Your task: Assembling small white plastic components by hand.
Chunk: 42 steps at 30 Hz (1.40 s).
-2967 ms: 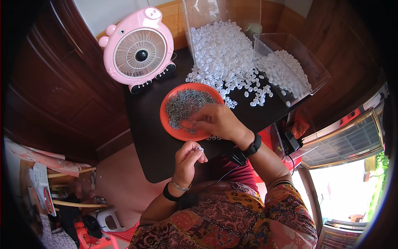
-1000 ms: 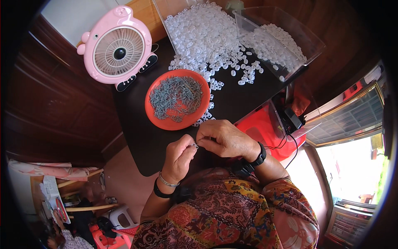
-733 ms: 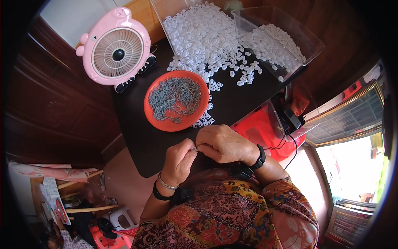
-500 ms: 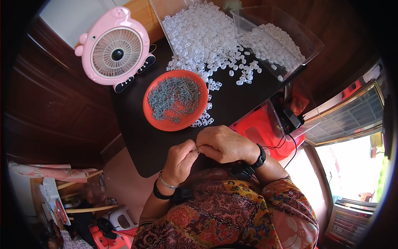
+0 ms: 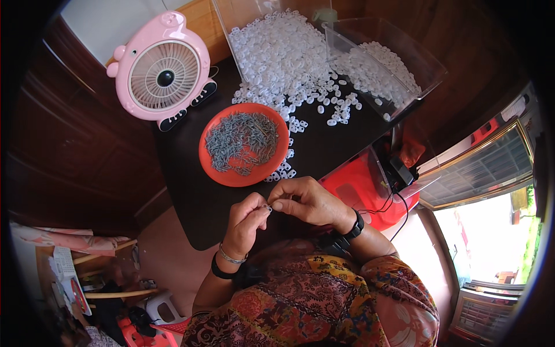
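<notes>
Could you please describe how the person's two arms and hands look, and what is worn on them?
Both forearms are bare, without gloves or long sleeves. The left hand has a thin silver bracelet at the wrist and a black band just behind it. The right hand has a black wristwatch. The garment has a colourful paisley pattern in red, orange and pink.

You sit before a dark surface (image 5: 191, 202) with dark wooden panelling (image 5: 87, 156) on your left. A bright window (image 5: 491, 243) glows at lower right. A wooden stool (image 5: 110, 289) stands on the pinkish floor (image 5: 173, 266).
</notes>
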Tool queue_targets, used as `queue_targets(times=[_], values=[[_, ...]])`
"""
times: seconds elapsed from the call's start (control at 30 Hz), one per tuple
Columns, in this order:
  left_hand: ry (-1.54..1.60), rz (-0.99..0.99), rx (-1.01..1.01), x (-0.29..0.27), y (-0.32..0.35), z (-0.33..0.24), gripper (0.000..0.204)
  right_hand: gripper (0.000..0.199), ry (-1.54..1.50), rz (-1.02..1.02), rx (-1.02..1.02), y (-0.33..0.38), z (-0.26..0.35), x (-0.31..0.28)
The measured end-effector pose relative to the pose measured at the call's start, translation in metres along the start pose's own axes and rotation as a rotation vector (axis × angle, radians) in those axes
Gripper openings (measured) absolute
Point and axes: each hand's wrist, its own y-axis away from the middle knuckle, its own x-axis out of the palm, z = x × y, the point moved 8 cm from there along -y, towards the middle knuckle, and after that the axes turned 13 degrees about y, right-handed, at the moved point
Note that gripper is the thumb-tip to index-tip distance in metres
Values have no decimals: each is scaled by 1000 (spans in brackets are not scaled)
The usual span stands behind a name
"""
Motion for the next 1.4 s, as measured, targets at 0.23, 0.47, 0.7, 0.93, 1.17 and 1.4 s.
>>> queue_targets(times=[0.23,0.47,0.7,0.93,1.17,1.4], values=[[-72,1,31,1,-1,-2,12,9,-99,-39,59,3,-10,3],[-209,32,82,7,1,-4,14,8,108,-46,21,4,-1,-2],[-190,-13,111,8,1,0,14,9,261,-179,-80,5,10,-3],[-132,-35,147,7,1,1,15,10,218,-264,9,10,3,-1],[72,-81,75,-6,-7,8,14,10,501,-344,-45,-22,17,-65],[92,-53,95,-6,-5,10,13,19,1098,-259,45,-94,-51,-127]])
